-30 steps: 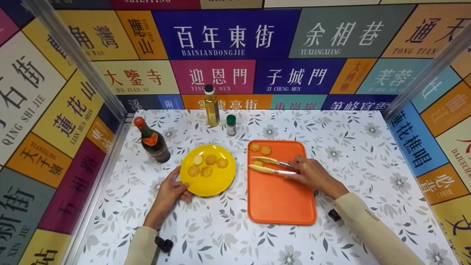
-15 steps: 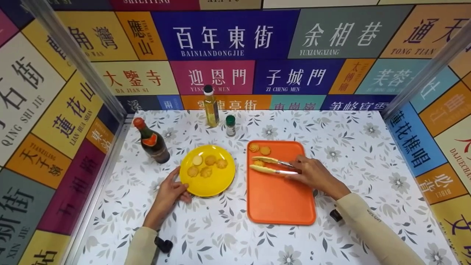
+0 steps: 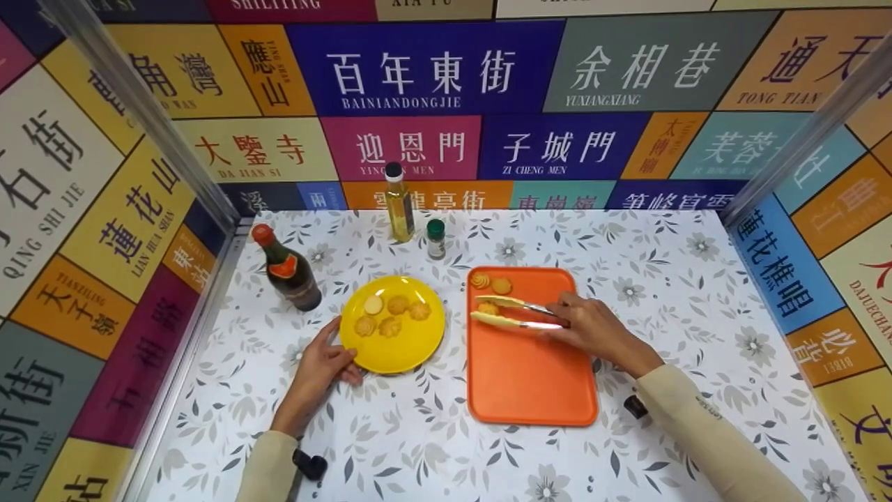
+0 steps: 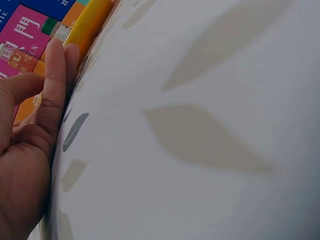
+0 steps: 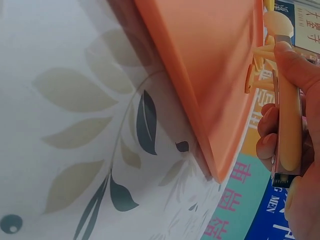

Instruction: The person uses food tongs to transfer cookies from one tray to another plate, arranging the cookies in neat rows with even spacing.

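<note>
Right hand [image 3: 592, 328]: fingers curled round the handle end of the tongs [image 3: 512, 314], gripping them; the tongs extend leftward from the hand over the orange tray [image 3: 536, 390], arms parted, tips either side of a biscuit [image 3: 489, 309]; whether the tips touch it cannot be told; two more biscuits [image 3: 490, 283] lie just beyond the tips, at the tray's far left corner; the right wrist view shows the fingers [image 5: 280, 125] wrapped about the tong handle above the tray edge.

Left hand [image 3: 322, 362]: resting on the floral tablecloth [image 3: 432, 446], fingers fairly straight, thumb and fingertips touching the near left rim of the yellow plate [image 3: 401, 355]; no grip round it; five biscuits lie on the plate, ahead and right of this hand.

Beyond the left hand: a dark bottle [image 3: 287, 268] with red cap, leaning; farther right, an oil bottle [image 3: 399, 203] and a small green-capped jar [image 3: 436, 238], both upright, near the back wall.
</note>
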The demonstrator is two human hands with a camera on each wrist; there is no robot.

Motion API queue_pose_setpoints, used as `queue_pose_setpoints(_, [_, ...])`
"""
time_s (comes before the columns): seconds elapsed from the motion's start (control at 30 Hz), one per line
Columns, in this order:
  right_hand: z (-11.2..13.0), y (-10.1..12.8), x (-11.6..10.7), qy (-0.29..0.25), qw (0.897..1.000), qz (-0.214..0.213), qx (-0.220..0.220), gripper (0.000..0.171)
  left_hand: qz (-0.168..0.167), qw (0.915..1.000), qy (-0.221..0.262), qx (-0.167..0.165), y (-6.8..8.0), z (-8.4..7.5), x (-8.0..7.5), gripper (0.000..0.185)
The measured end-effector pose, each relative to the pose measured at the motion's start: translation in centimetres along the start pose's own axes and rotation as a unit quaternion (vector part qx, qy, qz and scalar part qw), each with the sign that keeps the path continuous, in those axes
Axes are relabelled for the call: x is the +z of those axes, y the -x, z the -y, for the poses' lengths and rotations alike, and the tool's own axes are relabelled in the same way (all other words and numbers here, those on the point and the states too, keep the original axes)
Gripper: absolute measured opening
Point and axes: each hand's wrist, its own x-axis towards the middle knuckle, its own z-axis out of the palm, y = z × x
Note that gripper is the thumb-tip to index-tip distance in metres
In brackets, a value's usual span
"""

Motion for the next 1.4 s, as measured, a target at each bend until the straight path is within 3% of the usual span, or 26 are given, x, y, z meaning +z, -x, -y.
queue_pose_setpoints(0.5, [0.7, -0.5, 0.2, 0.000, 1.000, 0.004, -0.013, 0.038, -0.011, 0.9999, -0.010, -0.003, 0.0, -0.2, 0.2, 0.079])
queue_pose_setpoints(0.83, [1.1, -1.2, 0.7, 0.006, 0.999, -0.018, -0.032, 0.038, 0.009, 0.9998, 0.012, 0.014, 0.2, 0.1, -0.1, 0.077])
queue_pose_setpoints(1.4, [2.5, -3.3, 1.4, -0.003, 0.998, -0.012, -0.066, 0.038, 0.001, 0.9999, 0.015, 0.001, 0.1, 0.1, 0.0, 0.077])
